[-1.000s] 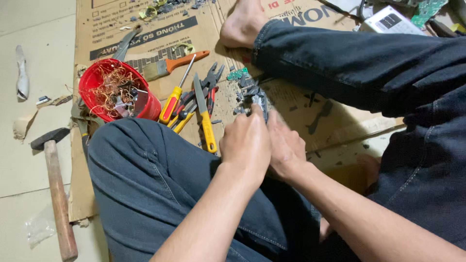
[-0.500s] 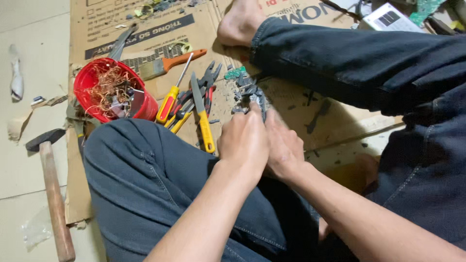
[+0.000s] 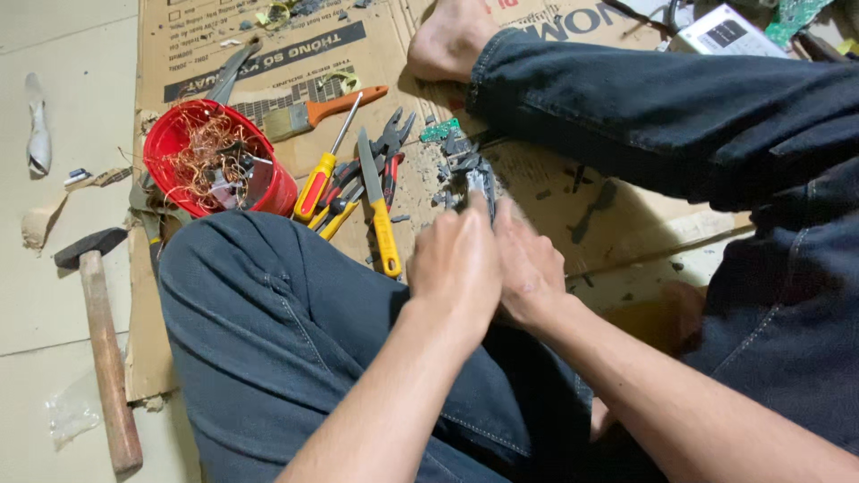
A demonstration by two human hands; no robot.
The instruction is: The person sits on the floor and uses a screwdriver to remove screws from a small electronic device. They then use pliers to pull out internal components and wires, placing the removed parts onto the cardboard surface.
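I sit on flattened cardboard (image 3: 295,54) in dark jeans. My left hand (image 3: 455,264) and my right hand (image 3: 530,268) are pressed together in front of me, both closed on a small grey metal part (image 3: 480,185) that sticks out above the fingers. How each finger grips it is hidden by the backs of the hands. Just beyond the hands lie grey fragments and a small green circuit board piece (image 3: 439,131). Left of the hands lie a yellow-handled tool (image 3: 380,215), a yellow-handled screwdriver (image 3: 322,165) and red-handled pliers (image 3: 389,152).
A red bowl (image 3: 215,161) of tangled copper wire stands at the left. A paintbrush with an orange handle (image 3: 327,109) lies behind it. A wooden-handled hammer (image 3: 100,335) lies on the tiled floor at far left. My bare foot (image 3: 447,36) rests at the top.
The view has shifted slightly; my hands stay together on the metal part, which has tilted a little. Nothing was picked up or put down.
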